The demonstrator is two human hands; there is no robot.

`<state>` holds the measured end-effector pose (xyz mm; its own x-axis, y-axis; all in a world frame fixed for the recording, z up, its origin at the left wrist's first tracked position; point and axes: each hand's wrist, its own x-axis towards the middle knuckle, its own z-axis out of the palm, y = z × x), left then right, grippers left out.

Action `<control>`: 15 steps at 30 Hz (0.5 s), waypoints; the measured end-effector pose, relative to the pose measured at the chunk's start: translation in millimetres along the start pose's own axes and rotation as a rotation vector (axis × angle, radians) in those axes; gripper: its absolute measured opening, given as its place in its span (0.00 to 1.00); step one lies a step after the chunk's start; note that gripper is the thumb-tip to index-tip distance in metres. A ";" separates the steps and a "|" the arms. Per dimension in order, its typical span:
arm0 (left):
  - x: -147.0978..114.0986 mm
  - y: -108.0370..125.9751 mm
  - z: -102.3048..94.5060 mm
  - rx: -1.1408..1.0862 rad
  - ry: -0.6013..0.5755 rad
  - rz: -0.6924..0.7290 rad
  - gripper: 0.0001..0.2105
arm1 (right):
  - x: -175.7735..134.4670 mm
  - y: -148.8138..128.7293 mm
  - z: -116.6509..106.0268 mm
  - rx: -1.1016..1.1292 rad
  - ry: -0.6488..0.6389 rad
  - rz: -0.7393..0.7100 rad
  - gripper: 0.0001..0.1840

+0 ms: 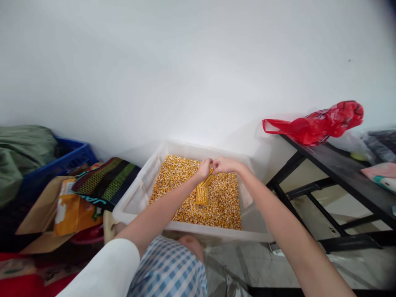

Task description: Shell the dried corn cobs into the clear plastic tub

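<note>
A yellow corn cob [202,194], its kernels still on, hangs or rests low over loose corn kernels [185,177]; I cannot tell whether it touches them. From its upper end, narrow yellowish husk strands [208,180] run up to my hands. My left hand [204,168] is closed around the strands with bent fingers. Right beside it, my right hand [225,165] is closed too, its fingertips pinching at the same spot. What exactly lies between the fingertips is too small to make out. Beneath both hands, a white translucent plastic tub [213,233] holds the kernels.
A black metal-framed table [343,173] stands on the right with a red plastic bag [321,123] on it. To the left are a blue crate [74,159], a mesh bag [102,181] and an open cardboard box [40,206]. A white wall rises behind the tub.
</note>
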<state>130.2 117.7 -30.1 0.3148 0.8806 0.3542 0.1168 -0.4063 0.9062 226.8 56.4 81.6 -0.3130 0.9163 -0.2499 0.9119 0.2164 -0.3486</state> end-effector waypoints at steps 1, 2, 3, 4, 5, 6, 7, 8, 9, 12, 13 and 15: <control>-0.7 1.1 0.0 0.002 0.002 -0.008 0.15 | 0.1 -0.2 -1.0 0.007 -0.016 0.017 0.05; -1.2 2.2 -0.1 -0.001 0.000 -0.014 0.15 | 0.2 0.2 -1.8 0.026 -0.039 0.037 0.06; -1.6 3.1 -0.2 -0.007 -0.004 -0.015 0.16 | 0.4 1.2 -2.5 0.054 -0.064 0.057 0.06; -1.8 3.6 -0.4 -0.013 -0.013 -0.014 0.16 | 0.8 2.7 -3.0 0.087 -0.089 0.078 0.07; -1.8 3.6 -0.7 -0.021 -0.025 -0.005 0.16 | 1.6 4.6 -3.5 0.123 -0.114 0.099 0.07; -1.5 3.0 -1.3 -0.028 -0.033 0.008 0.16 | 2.8 6.7 -4.0 0.165 -0.139 0.116 0.07; -1.0 1.8 -2.0 -0.035 -0.037 0.024 0.15 | 4.5 8.9 -4.5 0.210 -0.162 0.127 0.07; -0.3 0.1 -2.9 -0.042 -0.034 0.037 0.14 | 6.6 11.1 -5.2 0.259 -0.186 0.132 0.07; 0.7 -2.0 -3.8 -0.050 -0.030 0.045 0.13 | 9.0 13.1 -6.1 0.306 -0.208 0.132 0.07; 4.5 -8.3 -7.1 -0.088 -0.037 0.046 0.13 | 16.0 17.9 -9.6 0.384 -0.254 0.107 0.08; 6.1 -9.8 -8.5 -0.106 -0.037 0.039 0.13 | 17.9 19.1 -10.5 0.387 -0.256 0.093 0.09; 9.6 -11.5 -12.0 -0.158 -0.029 0.005 0.13 | 20.6 21.2 -10.0 0.373 -0.226 0.059 0.11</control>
<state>120.5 133.8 -34.3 0.3421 0.8704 0.3542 -0.0335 -0.3654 0.9302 242.3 83.3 78.1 -0.3513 0.8176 -0.4561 0.7849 -0.0085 -0.6196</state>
